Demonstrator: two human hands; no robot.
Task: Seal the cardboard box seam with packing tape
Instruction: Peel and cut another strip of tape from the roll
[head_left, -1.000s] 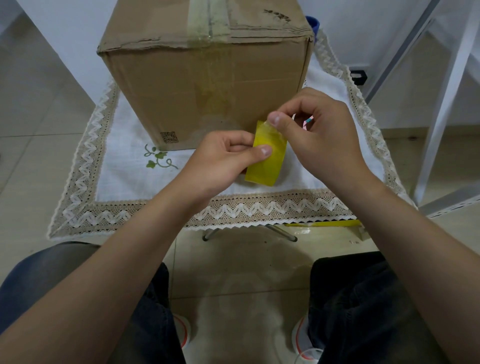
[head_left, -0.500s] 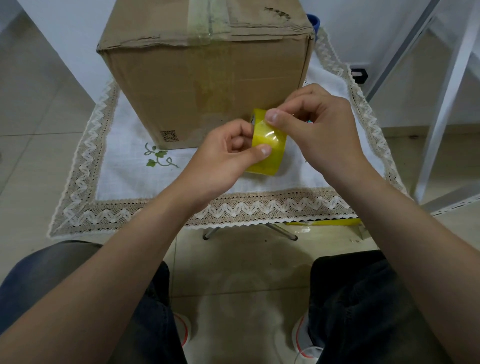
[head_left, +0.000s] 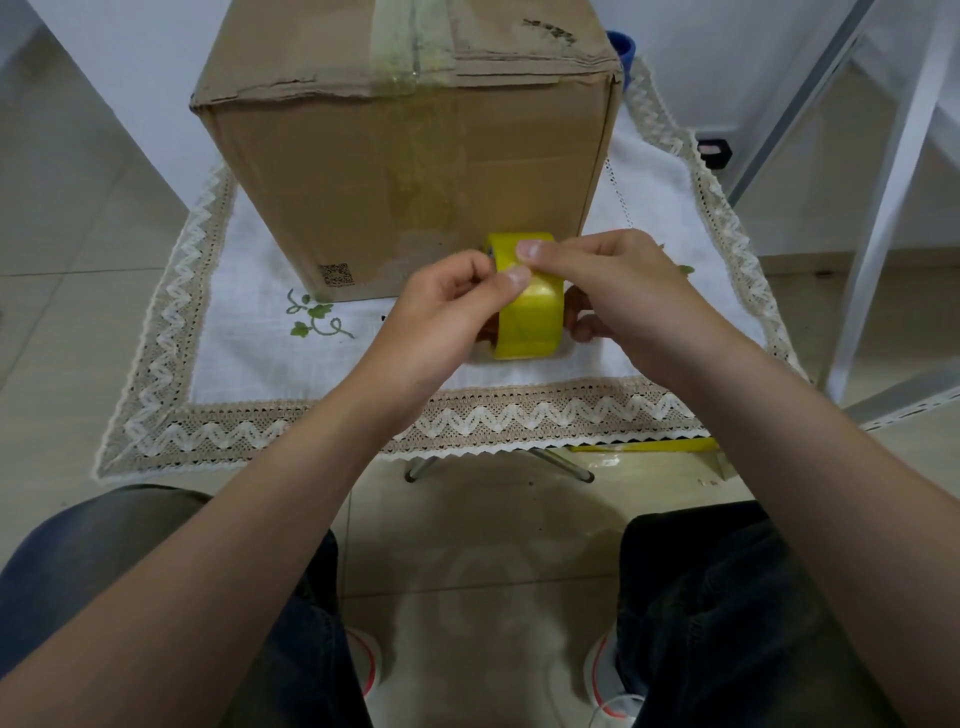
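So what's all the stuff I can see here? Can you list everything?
cardboard box: one, brown, standing on the cloth at the back, old tape over its top seam
tape roll: one, yellow, held in front of the box
tablecloth: one, white with beige lace border and green embroidery, covering the small table
blue thing: one, mostly hidden behind the box
small black thing: one, on the floor at right
white frame: one, standing at right
yellow strip: one, under the cloth's front edge
shoes: two, white with red trim, on the floor
left hand: one, gripping the roll
right hand: one, fingers pinching the roll's top
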